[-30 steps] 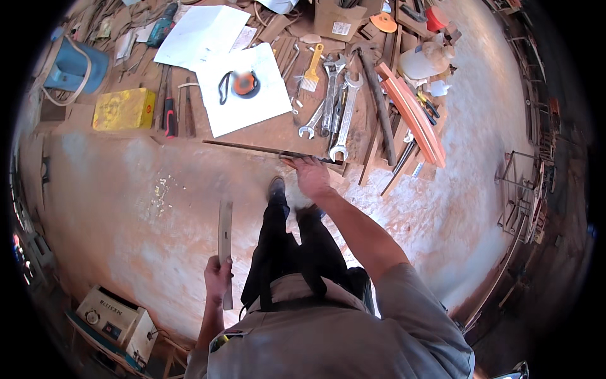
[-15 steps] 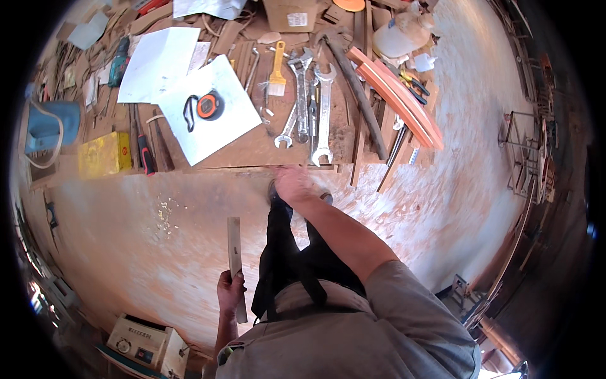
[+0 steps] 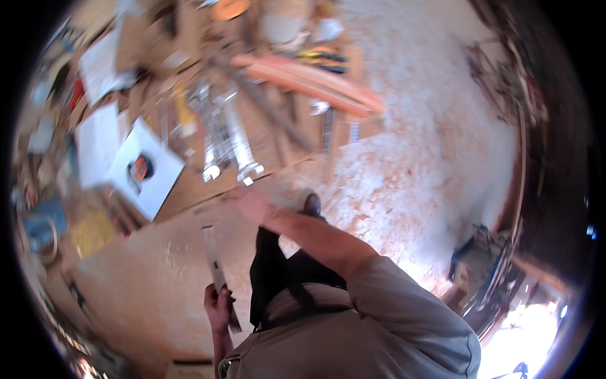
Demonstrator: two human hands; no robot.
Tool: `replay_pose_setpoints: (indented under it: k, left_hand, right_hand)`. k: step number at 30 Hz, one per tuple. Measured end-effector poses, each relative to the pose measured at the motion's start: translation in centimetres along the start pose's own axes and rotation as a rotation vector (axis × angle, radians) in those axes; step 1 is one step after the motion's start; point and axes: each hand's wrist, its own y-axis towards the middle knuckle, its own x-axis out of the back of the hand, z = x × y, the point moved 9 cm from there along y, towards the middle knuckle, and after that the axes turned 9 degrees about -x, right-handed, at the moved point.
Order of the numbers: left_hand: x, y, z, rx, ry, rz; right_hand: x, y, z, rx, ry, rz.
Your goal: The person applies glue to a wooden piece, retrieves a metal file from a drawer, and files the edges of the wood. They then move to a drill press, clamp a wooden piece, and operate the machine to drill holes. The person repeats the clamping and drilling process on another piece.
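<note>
A long, flat, pale strip with a small dark slot [image 3: 216, 268] stands out of my left hand [image 3: 219, 307], whose fingers wrap round its lower part. Whether it is wood or metal I cannot make out. My right hand [image 3: 249, 205] hovers at the near edge of the cluttered workbench [image 3: 202, 192], just below two open-ended wrenches; motion smears its fingers. One silver wrench [image 3: 238, 142] lies closest to it, with another wrench [image 3: 213, 142] alongside. Left of these, an orange-and-black tape measure [image 3: 141, 168] rests on a white paper sheet [image 3: 154, 189].
Curved reddish wood pieces [image 3: 315, 83] and yellow-handled pliers [image 3: 322, 60] lie toward the bench's right end. A yellow brush [image 3: 183, 110], a yellow box [image 3: 91, 232] and a blue container [image 3: 45, 221] are farther left. Metal frames [image 3: 499, 76] stand along the right side.
The view has turned, so the bench and its tools appear tilted and farther left, now blurred. My left hand still grips the strip; my right hand stays by the bench edge.
</note>
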Motion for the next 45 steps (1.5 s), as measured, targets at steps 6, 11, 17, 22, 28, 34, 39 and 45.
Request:
replay_pose_setpoints:
  k: [6,11,17,22,28,34,39,45]
  left_hand:
    - [-13.9,2.6,-12.9,-0.207,-0.018,0.269]
    - [-30.2,3.0,-20.0,-0.195,0.027,0.426]
    - [-50.6,2.7,-26.7,-0.205,-0.056,0.534]
    - [-65.0,2.2,-32.4,-0.133,-0.201,0.673]
    - [-78.3,4.3,-35.5,0.150,-0.456,0.964]
    - [-92.6,10.2,-39.8,0.410,-0.501,1.084]
    - [-103.9,15.0,-48.0,0.303,-0.233,1.270]
    - [-114.7,20.6,-55.4,0.400,-0.147,1.336]
  right_hand:
    - [5.9,-17.9,-8.6,-0.106,0.054,0.071]
    - [7.6,-38.4,-31.0,-0.921,0.038,0.256]
    - [6.0,-49.4,-41.4,-1.021,1.110,0.380]
    - [32.4,-45.4,-41.2,-1.052,1.562,0.178]
    - [61.1,-37.5,-46.8,-0.692,1.102,-0.493]
    - [76.5,-31.4,-50.3,-0.498,1.091,-0.654]
    - [86.9,-27.6,-57.1,-0.550,1.245,-0.729]
    - [98.4,-22.8,-66.1,-0.509,1.374,-0.863]
